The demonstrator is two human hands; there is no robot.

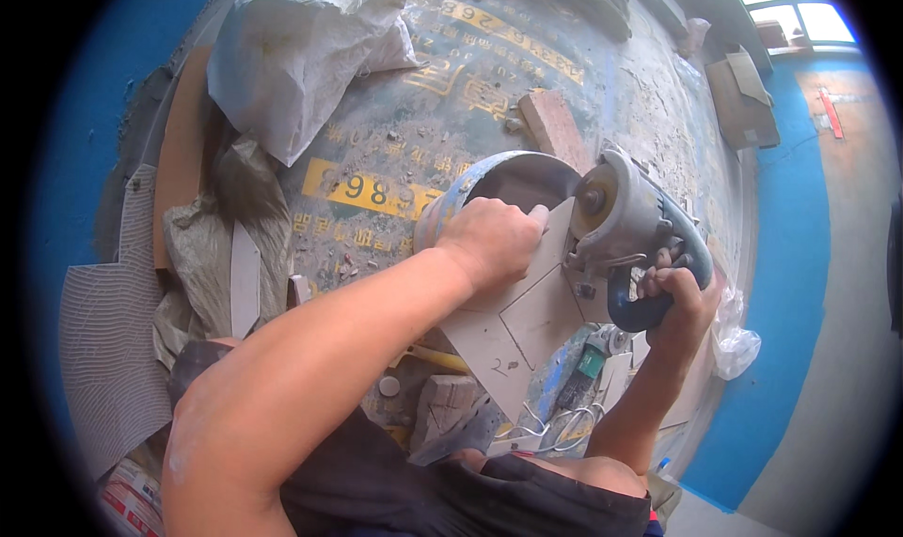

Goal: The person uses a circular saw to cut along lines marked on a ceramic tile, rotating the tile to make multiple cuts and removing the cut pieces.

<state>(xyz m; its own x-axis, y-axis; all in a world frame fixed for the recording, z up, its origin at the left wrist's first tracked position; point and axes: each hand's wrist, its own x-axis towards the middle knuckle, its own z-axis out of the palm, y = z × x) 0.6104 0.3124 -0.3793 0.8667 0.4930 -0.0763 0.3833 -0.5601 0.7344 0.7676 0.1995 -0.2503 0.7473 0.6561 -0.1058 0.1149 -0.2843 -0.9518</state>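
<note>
In the head view, the hands are apart, each occupied. The left hand [494, 241] is closed on the far-left part of a flat beige tile with dark marked lines [513, 335], which slants in the middle of the scene, just nearer than a round white-and-blue bucket [450, 194]. The right hand [682, 297] is clamped on the dark looped handle of a grey metal handheld disc cutter [649, 203], whose disc stands at the tile's far-right edge; whether they touch, I cannot tell.

To cut well, I would keep the left fingers off the disc's line, steady the tile firmly before feeding it, and let the disc follow the mark without twisting. The tile looks held largely by hand, so chatter or a snapped corner seems a risk. Near right, a green-and-grey angle grinder [589, 363] and white cable [576, 429] should stay clear of the blade.
</note>
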